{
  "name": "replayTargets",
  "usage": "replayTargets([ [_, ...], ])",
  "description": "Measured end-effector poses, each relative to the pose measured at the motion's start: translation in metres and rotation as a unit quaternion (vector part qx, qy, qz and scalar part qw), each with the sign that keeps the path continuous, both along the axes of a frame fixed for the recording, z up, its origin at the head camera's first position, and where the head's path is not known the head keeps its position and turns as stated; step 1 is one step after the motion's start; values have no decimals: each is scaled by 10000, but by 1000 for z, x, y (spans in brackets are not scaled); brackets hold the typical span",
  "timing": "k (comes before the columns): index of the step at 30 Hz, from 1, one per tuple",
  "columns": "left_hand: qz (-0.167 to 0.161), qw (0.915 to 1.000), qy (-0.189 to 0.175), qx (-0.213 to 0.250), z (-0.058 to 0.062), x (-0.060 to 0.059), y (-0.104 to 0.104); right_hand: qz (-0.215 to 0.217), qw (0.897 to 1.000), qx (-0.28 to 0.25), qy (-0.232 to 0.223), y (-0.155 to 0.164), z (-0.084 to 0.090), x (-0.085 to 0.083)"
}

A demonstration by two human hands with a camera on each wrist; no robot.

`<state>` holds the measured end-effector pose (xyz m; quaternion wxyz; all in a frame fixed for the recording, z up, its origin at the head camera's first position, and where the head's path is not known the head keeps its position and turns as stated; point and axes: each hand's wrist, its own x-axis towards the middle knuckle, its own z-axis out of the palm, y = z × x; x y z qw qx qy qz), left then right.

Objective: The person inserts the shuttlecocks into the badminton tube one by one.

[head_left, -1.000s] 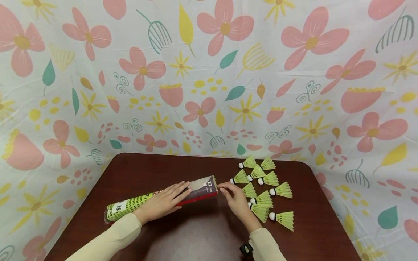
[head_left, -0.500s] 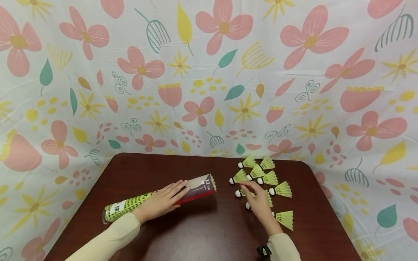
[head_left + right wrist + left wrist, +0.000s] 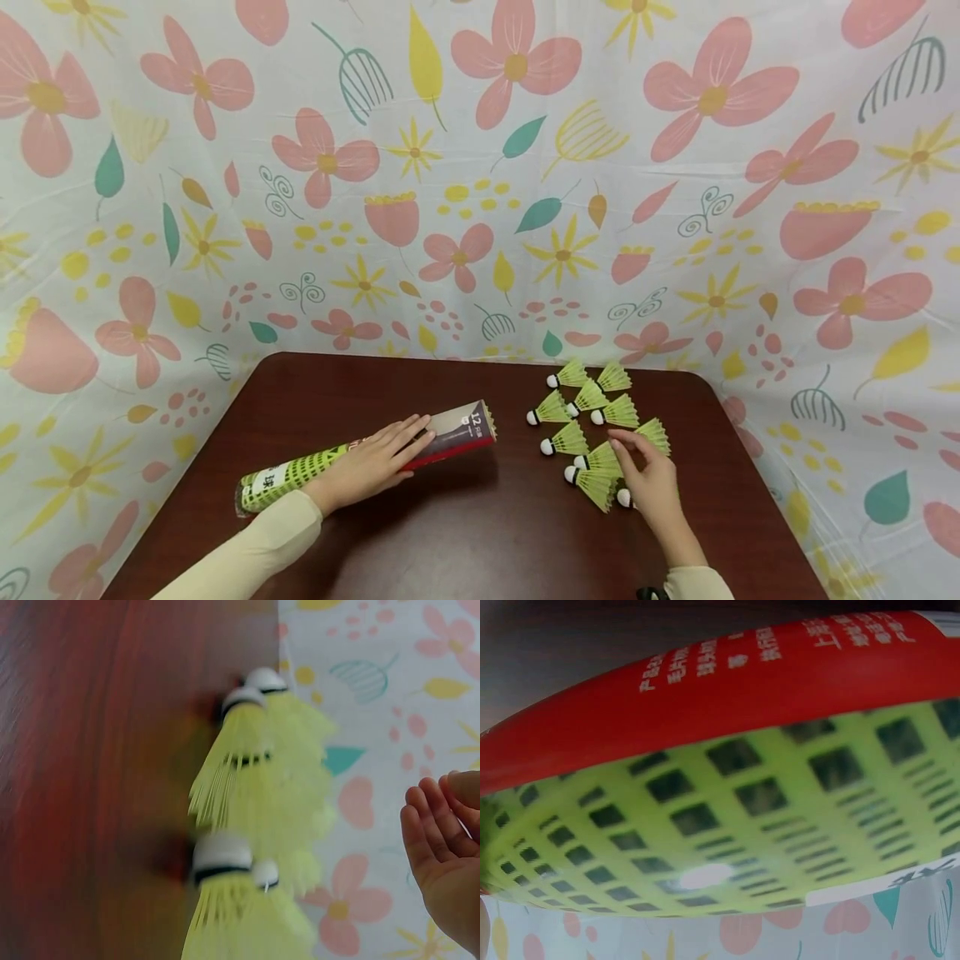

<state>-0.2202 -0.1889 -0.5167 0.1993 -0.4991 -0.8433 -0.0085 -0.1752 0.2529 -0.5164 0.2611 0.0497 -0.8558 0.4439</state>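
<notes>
Shuttlecocks on tbl, some partly behind R fingers, floral cloth beyond

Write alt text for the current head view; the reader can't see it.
A person's left grip rests on a printed shuttlecock tube angled across a dark brown table, while the right grip, fingers loosely curled, is over a cluster of yellow-green shuttlecocks right of the tube. Behind is a flower-patterned backdrop.

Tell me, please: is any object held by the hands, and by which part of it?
Nothing is clearly held. The left hand rests across the middle of the shuttlecock tube, fingers straight; the right hand, near the shuttlecocks, holds nothing.
</notes>
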Motion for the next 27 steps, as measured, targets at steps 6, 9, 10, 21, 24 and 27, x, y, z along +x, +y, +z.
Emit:
replayTargets([
  [6, 18, 10000, -14, 10, -1, 1, -2, -477, 9984, 259, -176, 24, -5, 14],
  [9, 44, 10000, -32, -13, -1, 1, -3, -755, 9961, 343, -300, 36, -8, 21],
  [10, 55, 10000, -28, -22, -2, 1, -3, -838, 9953, 363, -332, 40, -9, 24],
  [21, 135, 9999, -16, -30, -2, 2, -5, -1162, 9843, 697, -1130, 83, -22, 50],
  [24, 147, 9999, 5, -5, -2, 1, -5, -1171, 9799, 757, -1424, 89, -24, 54],
  [27, 160, 9999, 36, 2, -2, 1, -6, -1157, 9775, 707, -1618, 93, -27, 56],
])
